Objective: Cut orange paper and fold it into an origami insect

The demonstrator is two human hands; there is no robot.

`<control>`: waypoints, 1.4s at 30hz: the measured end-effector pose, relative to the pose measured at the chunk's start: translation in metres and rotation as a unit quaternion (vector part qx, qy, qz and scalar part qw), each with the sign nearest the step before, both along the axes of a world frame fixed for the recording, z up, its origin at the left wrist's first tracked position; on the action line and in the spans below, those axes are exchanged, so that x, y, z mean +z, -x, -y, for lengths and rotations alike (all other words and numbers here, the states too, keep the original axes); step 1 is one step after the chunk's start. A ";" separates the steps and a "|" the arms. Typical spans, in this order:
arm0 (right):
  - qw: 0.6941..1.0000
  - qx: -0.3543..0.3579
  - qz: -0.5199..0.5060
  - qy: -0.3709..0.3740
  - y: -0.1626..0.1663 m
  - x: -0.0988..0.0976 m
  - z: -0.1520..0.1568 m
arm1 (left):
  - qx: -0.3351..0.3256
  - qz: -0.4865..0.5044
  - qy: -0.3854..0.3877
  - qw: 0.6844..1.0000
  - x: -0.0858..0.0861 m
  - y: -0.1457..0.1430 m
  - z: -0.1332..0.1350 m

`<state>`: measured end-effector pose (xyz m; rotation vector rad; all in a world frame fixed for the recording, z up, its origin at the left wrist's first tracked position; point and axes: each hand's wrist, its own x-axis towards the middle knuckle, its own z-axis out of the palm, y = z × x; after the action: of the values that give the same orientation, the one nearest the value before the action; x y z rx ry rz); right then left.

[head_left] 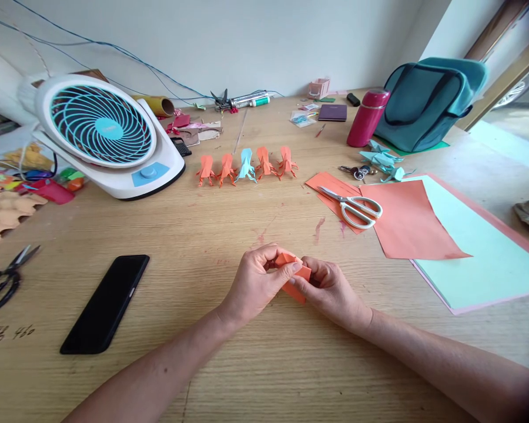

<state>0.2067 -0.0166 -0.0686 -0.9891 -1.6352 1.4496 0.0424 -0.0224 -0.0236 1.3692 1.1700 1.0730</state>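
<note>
A small piece of folded orange paper (296, 292) is held between both hands over the middle of the table. My left hand (261, 276) pinches its upper part, with the thumb pressed flat on the front. On the other side my right hand (335, 292) grips the right edge between thumb and curled fingers. The fingers hide part of the folds. Beyond the hands stands a row of folded paper insects, several orange ones (226, 169) and a light blue one (245, 164).
White-handled scissors (360, 210) lie on orange paper (417, 220), beside pale green sheets (471, 252). A black phone (108, 302) and black scissors (6, 282) are at left. Behind are a fan (108, 126), keys (359, 172), a pink bottle (367, 117) and a teal bag (423, 106).
</note>
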 end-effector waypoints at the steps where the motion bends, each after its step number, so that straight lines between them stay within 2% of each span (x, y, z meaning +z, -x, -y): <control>1: 1.000 0.001 0.001 -0.001 0.000 0.000 0.000 | 0.003 -0.003 0.002 1.000 0.000 0.000 0.001; 12: 1.000 0.012 0.000 -0.007 0.001 0.001 0.000 | 0.035 0.006 0.020 0.999 -0.006 -0.003 0.003; 21: 1.000 0.004 0.014 -0.003 0.002 0.002 0.001 | 0.023 0.034 0.028 0.999 -0.002 -0.006 0.005; 29: 0.996 -0.030 -0.064 0.049 0.003 0.009 -0.005 | -0.006 0.054 0.025 0.998 -0.003 0.000 -0.001; 36: 0.995 -0.047 -0.067 0.052 0.004 0.008 -0.006 | 0.043 0.033 0.022 0.998 -0.018 -0.003 -0.002; 42: 0.996 -0.031 -0.068 0.050 0.003 0.010 -0.005 | 0.069 -0.011 -0.020 0.997 -0.013 -0.002 0.000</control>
<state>0.2036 -0.0116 -0.0584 -0.9656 -1.4333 1.5345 0.0446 -0.0226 -0.0370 1.3486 1.2810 1.1876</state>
